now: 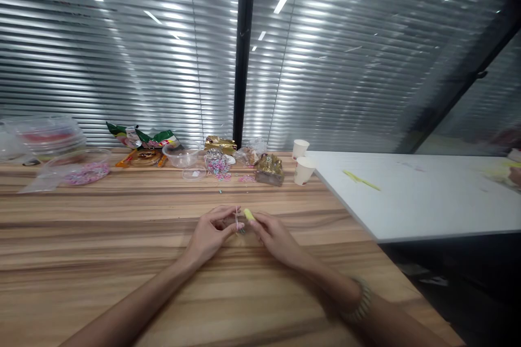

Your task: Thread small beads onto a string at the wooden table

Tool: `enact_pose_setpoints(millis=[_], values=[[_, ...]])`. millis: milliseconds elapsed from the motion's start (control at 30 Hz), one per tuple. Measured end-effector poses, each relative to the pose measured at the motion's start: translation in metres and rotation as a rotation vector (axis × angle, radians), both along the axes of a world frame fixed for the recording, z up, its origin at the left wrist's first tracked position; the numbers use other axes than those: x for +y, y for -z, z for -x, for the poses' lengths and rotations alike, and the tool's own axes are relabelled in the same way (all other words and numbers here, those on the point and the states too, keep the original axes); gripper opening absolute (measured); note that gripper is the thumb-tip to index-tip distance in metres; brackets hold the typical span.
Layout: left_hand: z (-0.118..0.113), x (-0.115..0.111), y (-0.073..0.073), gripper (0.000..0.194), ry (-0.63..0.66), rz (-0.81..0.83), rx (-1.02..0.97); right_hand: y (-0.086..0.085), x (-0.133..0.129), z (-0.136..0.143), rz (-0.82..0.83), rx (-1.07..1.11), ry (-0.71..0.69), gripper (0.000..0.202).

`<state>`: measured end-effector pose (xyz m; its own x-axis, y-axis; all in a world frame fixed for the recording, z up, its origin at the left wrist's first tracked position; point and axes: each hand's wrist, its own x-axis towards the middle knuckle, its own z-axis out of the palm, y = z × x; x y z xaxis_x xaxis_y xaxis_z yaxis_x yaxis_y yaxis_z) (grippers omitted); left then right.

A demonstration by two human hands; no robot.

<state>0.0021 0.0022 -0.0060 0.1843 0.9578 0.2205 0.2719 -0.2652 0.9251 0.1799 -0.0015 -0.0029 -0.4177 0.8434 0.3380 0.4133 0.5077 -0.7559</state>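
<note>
Above the middle of the wooden table [175, 293], my left hand [211, 232] has its thumb and fingers around a thin pale pink-and-white loop [236, 218]. Some small greenish bits hang by the thumb tip. Close by on the right, my right hand [272, 233] grips a short yellow object [249, 214] between thumb and fingers. The yellow object's tip points toward the loop, with a small gap seen between them. What the yellow object is cannot be made out.
Behind the hands stand two paper cups [304, 170], a gold box [269, 169], a heap of small pink and blue pieces [217, 162], a clear bowl [181, 156] and green snack bags [157, 139]. Yellow strips [361, 179] lie on the white table [391, 211]. Another person's hand shows far right.
</note>
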Motion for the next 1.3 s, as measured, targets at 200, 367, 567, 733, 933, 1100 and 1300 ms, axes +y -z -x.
enact_pose_setpoints(millis=[200,367,567,733,933,1100,1300], values=[[-0.002,-0.004,-0.001,0.039,0.045,-0.073,0.097,0.003,-0.004,0.001,-0.113,-0.101,-0.08,0.022],[-0.004,-0.005,-0.005,0.023,0.128,-0.124,0.16,0.001,-0.008,0.003,-0.149,-0.041,-0.048,0.021],[-0.008,-0.015,-0.014,0.023,0.12,-0.224,0.266,0.007,0.003,-0.002,-0.026,0.052,0.219,0.033],[-0.01,-0.027,-0.02,0.02,0.288,-0.42,0.265,0.009,0.007,-0.001,0.054,0.105,0.181,0.036],[-0.011,-0.025,-0.021,0.03,0.282,-0.004,0.104,0.007,-0.001,0.001,0.018,0.139,0.19,0.034],[-0.012,-0.009,-0.004,0.031,0.281,0.323,-0.266,0.006,-0.006,-0.001,-0.2,-0.053,0.038,0.025],[-0.01,-0.01,-0.008,0.028,0.155,0.211,-0.293,0.005,-0.003,-0.005,-0.402,-0.366,-0.06,0.028]])
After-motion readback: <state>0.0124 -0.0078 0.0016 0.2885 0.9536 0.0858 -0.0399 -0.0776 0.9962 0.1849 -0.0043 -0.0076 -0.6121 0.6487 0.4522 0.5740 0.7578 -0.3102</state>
